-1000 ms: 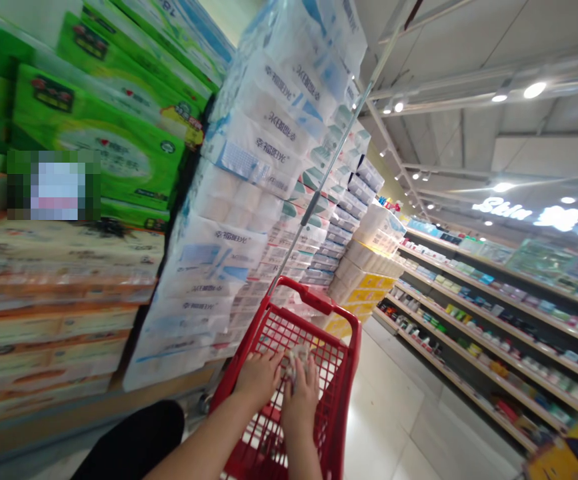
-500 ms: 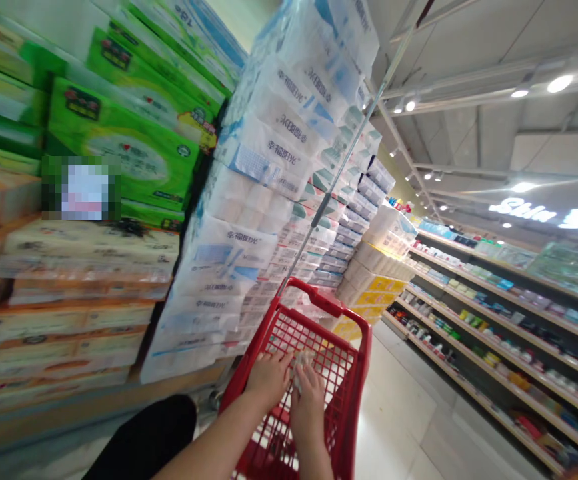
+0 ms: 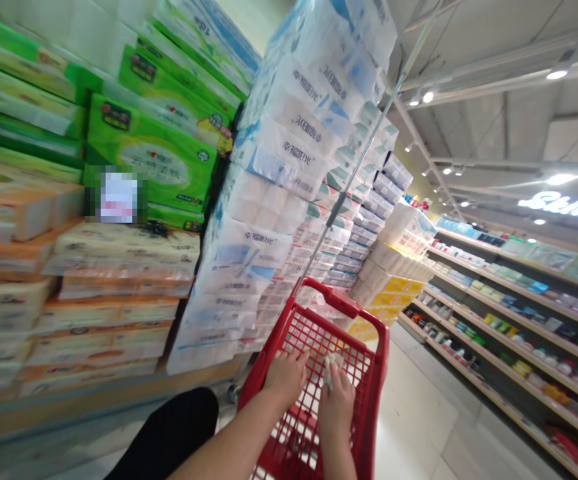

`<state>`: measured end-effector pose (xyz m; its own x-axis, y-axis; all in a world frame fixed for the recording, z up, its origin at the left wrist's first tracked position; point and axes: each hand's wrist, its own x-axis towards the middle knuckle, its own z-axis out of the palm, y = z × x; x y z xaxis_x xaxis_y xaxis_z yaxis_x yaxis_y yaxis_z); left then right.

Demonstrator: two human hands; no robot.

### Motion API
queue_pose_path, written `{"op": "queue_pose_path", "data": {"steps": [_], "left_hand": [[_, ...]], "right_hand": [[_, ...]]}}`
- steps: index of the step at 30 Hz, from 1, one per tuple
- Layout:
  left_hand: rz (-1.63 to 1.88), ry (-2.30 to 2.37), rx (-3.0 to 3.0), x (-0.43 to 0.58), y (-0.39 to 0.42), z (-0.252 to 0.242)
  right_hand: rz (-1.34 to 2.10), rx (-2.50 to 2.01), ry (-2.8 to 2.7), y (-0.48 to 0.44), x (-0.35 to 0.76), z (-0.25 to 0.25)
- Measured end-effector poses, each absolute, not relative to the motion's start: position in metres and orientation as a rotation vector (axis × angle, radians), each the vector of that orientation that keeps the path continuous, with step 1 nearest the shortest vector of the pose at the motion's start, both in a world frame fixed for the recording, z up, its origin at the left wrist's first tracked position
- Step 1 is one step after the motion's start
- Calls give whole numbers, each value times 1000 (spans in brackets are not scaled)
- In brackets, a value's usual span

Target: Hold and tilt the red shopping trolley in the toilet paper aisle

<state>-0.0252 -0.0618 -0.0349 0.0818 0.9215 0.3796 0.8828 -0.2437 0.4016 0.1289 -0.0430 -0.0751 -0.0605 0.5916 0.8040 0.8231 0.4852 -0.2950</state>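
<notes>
A red plastic shopping basket cart [image 3: 379,373] with a mesh surface and a raised red handle stands in front of me, tilted in view. My left hand [image 3: 287,379] rests on the left part of the mesh, fingers stretched out, holding nothing. Beside it, my right hand [image 3: 337,397] presses a crumpled, pale cloth [image 3: 334,361] against the mesh, near the middle. The cloth sticks out past the fingertips; the rest is under the fingers. A small space separates the two hands.
Tall stacks of toilet paper packs [image 3: 249,247] rise close on the left, beside green tissue packs [image 3: 153,153] and orange-white packs [image 3: 103,333]. A thin metal pole [image 3: 343,193] slants up behind the cart. Stocked shelves [image 3: 509,320] line the right, across the pale floor [image 3: 409,400].
The view has turned a little left, so the whole scene sits further right. My right hand has slid the cloth rightward over the mesh, away from my left hand, which stays in place.
</notes>
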Motion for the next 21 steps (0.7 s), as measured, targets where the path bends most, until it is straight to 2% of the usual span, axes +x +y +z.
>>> {"op": "queue_pose_path", "data": {"steps": [4,10,14,21], "left_hand": [[838,1918,2261,-24,-63,-32],[846,1959,2286,-22,-65,-28],[833,1956,2291,-23,-66,-26],[857,1928,2294,-24,-67,-25]], "right_hand": [[-227,-1096,-1916,-45,128,-75],[-267,-1215,-1726,-45,132,-71],[-168,-1076,-1900,-49,126,-67],[-316,-1199,-1762,-49,131,-69]]}}
